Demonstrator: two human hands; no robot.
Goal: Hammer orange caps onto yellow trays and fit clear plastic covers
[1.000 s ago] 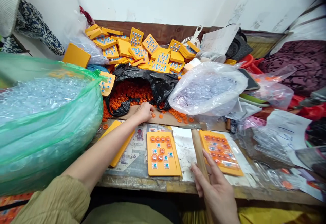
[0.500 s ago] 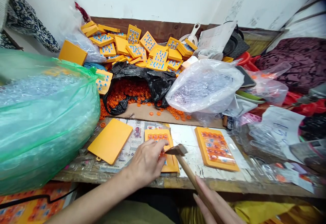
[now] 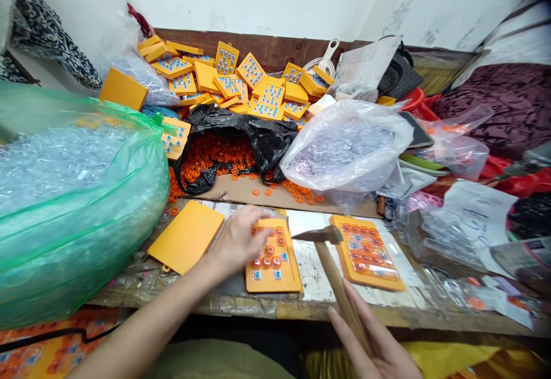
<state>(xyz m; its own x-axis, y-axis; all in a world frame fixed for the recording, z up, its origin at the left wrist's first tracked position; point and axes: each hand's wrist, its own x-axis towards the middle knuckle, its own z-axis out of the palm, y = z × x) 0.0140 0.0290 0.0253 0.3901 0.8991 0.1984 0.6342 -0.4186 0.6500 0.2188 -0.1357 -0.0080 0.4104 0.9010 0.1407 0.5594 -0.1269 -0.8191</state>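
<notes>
My left hand (image 3: 239,240) rests on the left edge of an orange tray (image 3: 274,257) that holds orange rings and blue-white parts; its fingers are spread and slightly blurred. My right hand (image 3: 379,347) grips the wooden handle of a small hammer (image 3: 327,247), whose metal head hovers just right of that tray. A second filled orange tray (image 3: 365,251) lies to the right. A plain orange lid (image 3: 186,236) lies to the left.
A black bag (image 3: 232,143) spills orange rings onto cardboard. A big green bag (image 3: 73,195) of clear parts fills the left, a clear bag (image 3: 348,146) sits right of centre. Stacked orange trays (image 3: 241,83) pile at the back. Clutter covers the right side.
My left hand came back from the ring pile to the middle tray and shifted to its left edge. My right hand picked up the hammer, and its head moved slightly right.
</notes>
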